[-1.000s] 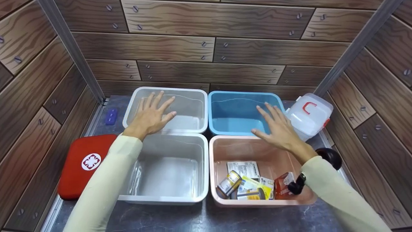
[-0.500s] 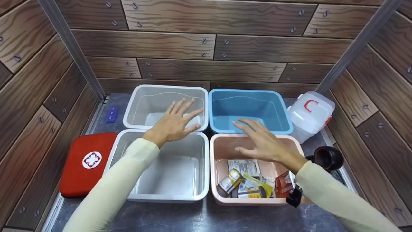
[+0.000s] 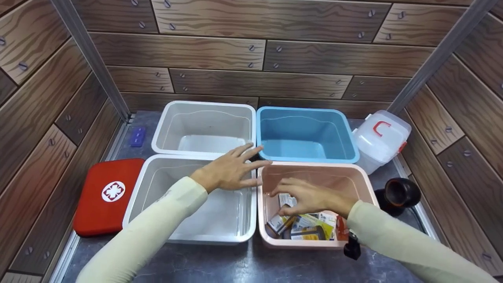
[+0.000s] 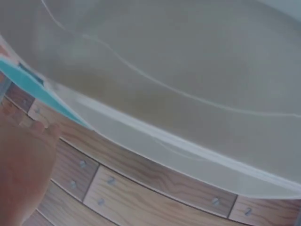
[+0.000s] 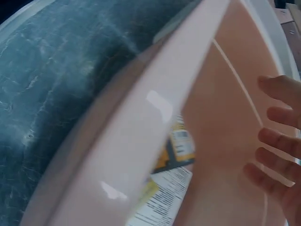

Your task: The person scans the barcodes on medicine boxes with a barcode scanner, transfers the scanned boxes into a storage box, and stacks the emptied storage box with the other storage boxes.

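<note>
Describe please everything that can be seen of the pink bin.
The pink bin is an open-topped tub, apparently smooth plastic, with rounded corners and a glossy rim. It stands upright on the dark table, right of the near grey bin, with the blue bin behind; whether rims touch is unclear. Bottles and packages lie inside. The right hand hovers over them; no clear contact with the bin shows.

Pink bin (image 3: 308, 243) open above; walls (image 3: 314, 172) block sideways.
</note>
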Available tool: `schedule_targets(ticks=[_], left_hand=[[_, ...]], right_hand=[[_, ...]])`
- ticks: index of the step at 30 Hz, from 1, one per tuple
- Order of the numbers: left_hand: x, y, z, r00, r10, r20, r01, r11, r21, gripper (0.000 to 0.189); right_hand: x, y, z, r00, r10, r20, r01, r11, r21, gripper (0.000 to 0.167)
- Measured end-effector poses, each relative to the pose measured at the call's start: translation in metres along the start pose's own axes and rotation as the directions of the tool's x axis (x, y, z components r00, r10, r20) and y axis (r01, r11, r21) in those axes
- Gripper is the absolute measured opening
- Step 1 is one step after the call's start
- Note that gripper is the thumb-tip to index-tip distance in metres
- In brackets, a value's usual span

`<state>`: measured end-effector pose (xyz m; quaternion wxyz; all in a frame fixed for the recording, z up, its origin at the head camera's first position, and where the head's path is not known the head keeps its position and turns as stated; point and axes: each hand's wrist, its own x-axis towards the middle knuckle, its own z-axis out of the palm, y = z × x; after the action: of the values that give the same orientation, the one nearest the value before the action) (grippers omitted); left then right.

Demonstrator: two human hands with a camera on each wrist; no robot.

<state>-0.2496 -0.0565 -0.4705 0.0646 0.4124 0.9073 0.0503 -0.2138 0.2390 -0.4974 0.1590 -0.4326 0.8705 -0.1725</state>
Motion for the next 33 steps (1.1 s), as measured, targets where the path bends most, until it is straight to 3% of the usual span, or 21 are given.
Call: schedule_targets(ticks=[9, 13, 17, 22, 26, 30, 33], left_hand=[[-0.003, 0.004, 0.019, 0.996, 0.067, 0.054, -0.067, 0.998, 0.003, 0.069], [-0.003, 0.001, 0.022, 0.996, 0.073, 0.057, -0.073, 0.997, -0.003, 0.068], [-0.004, 0.000, 0.022, 0.996, 0.068, 0.063, -0.068, 0.998, -0.006, 0.068], [-0.004, 0.002, 0.022, 0.996, 0.069, 0.065, -0.068, 0.998, -0.018, 0.069], [-0.004, 0.003, 0.023, 0.996, 0.072, 0.062, -0.070, 0.997, -0.021, 0.070], [-0.004, 0.002, 0.024, 0.996, 0.063, 0.069, -0.062, 0.998, -0.016, 0.070], [-0.005, 0.002, 0.026, 0.996, 0.061, 0.071, -0.059, 0.998, -0.020, 0.070]], right_hand=[[0.009, 0.017, 0.020, 0.985, 0.003, 0.175, -0.006, 1.000, 0.017, 0.054], [0.008, 0.020, 0.030, 0.966, -0.008, 0.258, 0.000, 0.999, 0.033, 0.057], [0.009, 0.020, 0.040, 0.941, 0.044, 0.336, -0.046, 0.999, 0.000, 0.062], [0.009, 0.018, 0.047, 0.932, 0.133, 0.337, -0.098, 0.988, -0.118, 0.060], [0.008, 0.016, 0.046, 0.938, 0.125, 0.324, -0.086, 0.987, -0.134, 0.054], [0.004, 0.015, 0.037, 0.952, 0.093, 0.292, -0.080, 0.995, -0.056, 0.049], [-0.003, 0.017, 0.029, 0.960, 0.065, 0.271, -0.086, 0.994, 0.069, 0.048]])
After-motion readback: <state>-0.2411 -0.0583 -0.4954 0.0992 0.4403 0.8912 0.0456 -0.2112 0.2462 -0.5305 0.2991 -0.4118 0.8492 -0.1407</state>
